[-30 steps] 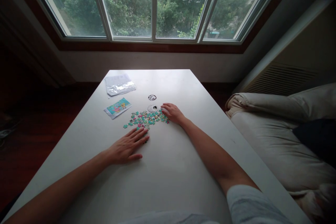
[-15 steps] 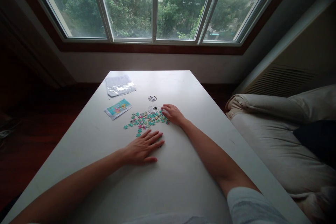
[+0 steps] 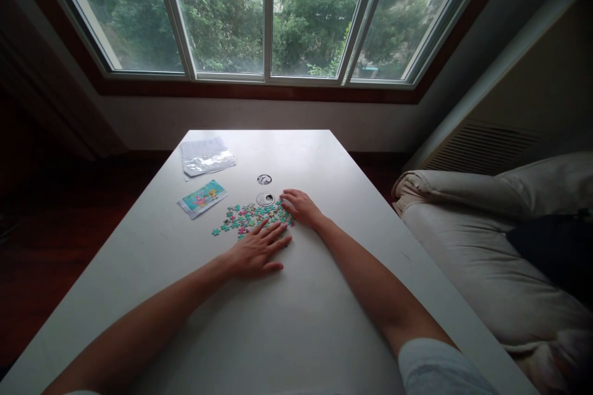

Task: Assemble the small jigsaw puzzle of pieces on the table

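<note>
Head camera shows a pile of small puzzle pieces in the middle of a white table. Most of them are green, and some are pink or pale. They lie loose, close together, with a few at the left side of the pile.

The left hand is at the near side of the pile, palm down. Its fingers are long and spread wide, with the thumb out to the side, and the fingertips reach over the pieces. It does not grip anything. The right hand is at the right side of the pile, palm down too. Its fingers are a little bent and mostly open, with their tips at the pieces. I cannot tell if a piece is stuck under either palm.

Just past the pile is a round disc with a dark spot, and past that is a smaller round spot. A bright blue picture card lies tilted to the left. Behind it is a shiny clear bag.

Past the table is a big window with green trees outside. To the right is a pale sofa with something dark on it.
</note>
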Demonstrator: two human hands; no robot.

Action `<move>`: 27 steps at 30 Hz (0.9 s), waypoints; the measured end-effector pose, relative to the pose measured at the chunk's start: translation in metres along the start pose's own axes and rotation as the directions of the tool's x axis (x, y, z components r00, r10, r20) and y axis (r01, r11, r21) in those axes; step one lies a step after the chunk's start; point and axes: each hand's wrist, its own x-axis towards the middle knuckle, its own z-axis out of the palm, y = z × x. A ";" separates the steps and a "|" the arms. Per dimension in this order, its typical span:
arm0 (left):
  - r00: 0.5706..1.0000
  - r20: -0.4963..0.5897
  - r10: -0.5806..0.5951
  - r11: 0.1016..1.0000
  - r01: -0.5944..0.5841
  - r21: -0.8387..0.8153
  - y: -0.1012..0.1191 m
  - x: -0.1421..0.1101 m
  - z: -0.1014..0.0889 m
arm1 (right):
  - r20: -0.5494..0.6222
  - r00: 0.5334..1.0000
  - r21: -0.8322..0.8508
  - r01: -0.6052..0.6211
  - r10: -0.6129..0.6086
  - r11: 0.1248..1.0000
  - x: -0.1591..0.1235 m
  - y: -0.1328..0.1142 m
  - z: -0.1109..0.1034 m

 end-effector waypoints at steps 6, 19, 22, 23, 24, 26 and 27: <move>0.997 -0.029 -0.067 0.998 0.067 0.007 -0.004 -0.002 0.003 | 0.008 1.000 -0.005 -0.008 0.008 1.000 0.000 -0.002 -0.001; 0.864 -0.240 -0.443 0.884 0.465 0.042 -0.052 -0.024 -0.001 | 0.013 1.000 -0.004 0.008 -0.008 1.000 0.000 -0.002 -0.002; 0.770 -0.245 -0.589 0.792 0.611 0.014 -0.079 -0.037 0.000 | 0.021 1.000 0.004 0.015 -0.015 1.000 0.000 -0.003 -0.005; 0.745 -0.235 -0.624 0.766 0.642 0.001 -0.088 -0.043 -0.001 | 0.030 0.999 0.007 0.017 -0.018 1.000 0.000 -0.004 -0.006; 0.731 -0.221 -0.646 0.751 0.660 -0.012 -0.096 -0.048 -0.002 | 0.041 0.999 0.010 0.023 -0.023 1.000 0.000 -0.005 -0.007; 0.728 -0.183 -0.660 0.744 0.667 -0.033 -0.109 -0.059 -0.004 | 0.071 0.997 0.019 0.040 -0.041 0.999 0.000 -0.006 -0.009; 0.748 -0.157 -0.645 0.761 0.648 -0.043 -0.114 -0.063 -0.005 | 0.091 0.994 0.024 0.051 -0.053 0.998 -0.001 -0.008 -0.010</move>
